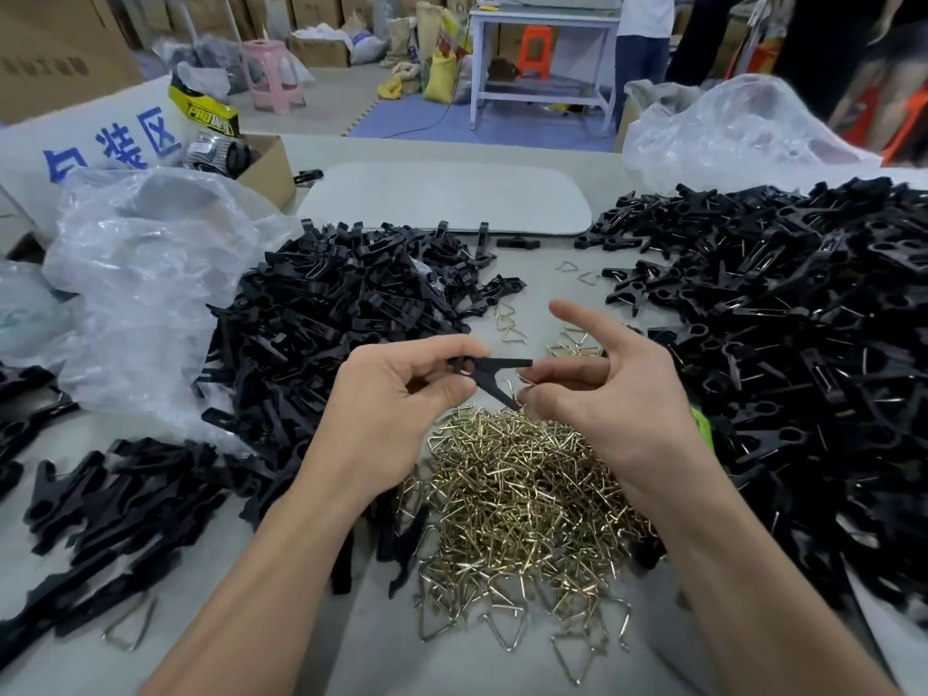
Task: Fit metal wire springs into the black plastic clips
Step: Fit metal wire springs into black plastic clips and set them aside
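My left hand (396, 399) pinches a black plastic clip (494, 370) by its round end, its two prongs spread toward the right. My right hand (612, 389) pinches a metal wire spring (522, 391) at the clip's prong tips, with the index finger sticking out straight. Both hands hover above a heap of brass-coloured wire springs (517, 499) on the table. A pile of black clips (351, 313) lies to the left, and a bigger pile of clips with springs in them (783, 334) lies to the right.
Crumpled clear plastic bags (150, 273) lie at the left and far right. A grey pad (447, 198) lies at the table's back. A cardboard box (266, 163) stands at the back left. Loose springs (512, 321) are scattered between the piles. People stand beyond the table.
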Tool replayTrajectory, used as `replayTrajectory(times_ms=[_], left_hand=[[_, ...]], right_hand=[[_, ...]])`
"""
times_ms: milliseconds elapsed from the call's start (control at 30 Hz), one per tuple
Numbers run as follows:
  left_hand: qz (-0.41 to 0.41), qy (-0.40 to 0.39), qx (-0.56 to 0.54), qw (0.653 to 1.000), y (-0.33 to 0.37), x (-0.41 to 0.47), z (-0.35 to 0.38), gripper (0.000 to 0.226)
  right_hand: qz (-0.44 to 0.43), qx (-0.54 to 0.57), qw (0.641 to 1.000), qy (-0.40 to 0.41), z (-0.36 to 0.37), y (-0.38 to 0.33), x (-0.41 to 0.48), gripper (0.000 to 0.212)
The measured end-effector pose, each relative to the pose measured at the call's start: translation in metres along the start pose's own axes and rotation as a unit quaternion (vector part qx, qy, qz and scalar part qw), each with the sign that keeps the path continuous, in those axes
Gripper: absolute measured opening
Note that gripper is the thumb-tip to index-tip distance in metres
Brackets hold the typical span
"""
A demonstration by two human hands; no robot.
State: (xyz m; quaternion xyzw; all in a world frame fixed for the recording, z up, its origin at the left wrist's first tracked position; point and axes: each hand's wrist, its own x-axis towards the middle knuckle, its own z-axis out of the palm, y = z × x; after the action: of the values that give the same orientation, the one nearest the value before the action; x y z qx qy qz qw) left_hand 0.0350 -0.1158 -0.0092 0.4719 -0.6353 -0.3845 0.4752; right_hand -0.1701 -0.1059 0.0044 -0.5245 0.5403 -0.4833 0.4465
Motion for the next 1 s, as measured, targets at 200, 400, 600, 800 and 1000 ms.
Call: replayTrajectory(times_ms=[200,400,600,800,1000], left_hand=[[0.007,0.006,0.011,1.0,-0.002,0.0,-0.002,0.039],[0.003,-0.058,0.023,0.998,0.0,0.0,0.0,0.046],[-0.002,-0.123,-0.05,0.991,0.007,-0.001,-0.003,0.047],[-0.016,-0.121,-0.075,0.99,0.01,-0.003,-0.003,0.044],[-0.035,-0.123,-0.07,0.989,0.013,-0.005,-0.002,0.04]], right_hand=[[0.042,0.028,0.998,-0.044,-0.008,0.0,0.0,0.112],[0.068,0.074,0.987,-0.128,-0.012,0.001,0.001,0.123],[0.066,0.069,0.982,-0.162,-0.017,0.0,0.001,0.122],[0.081,0.067,0.979,-0.177,-0.019,-0.004,-0.001,0.119],[0.065,0.047,0.983,-0.163,-0.02,-0.007,-0.004,0.118]])
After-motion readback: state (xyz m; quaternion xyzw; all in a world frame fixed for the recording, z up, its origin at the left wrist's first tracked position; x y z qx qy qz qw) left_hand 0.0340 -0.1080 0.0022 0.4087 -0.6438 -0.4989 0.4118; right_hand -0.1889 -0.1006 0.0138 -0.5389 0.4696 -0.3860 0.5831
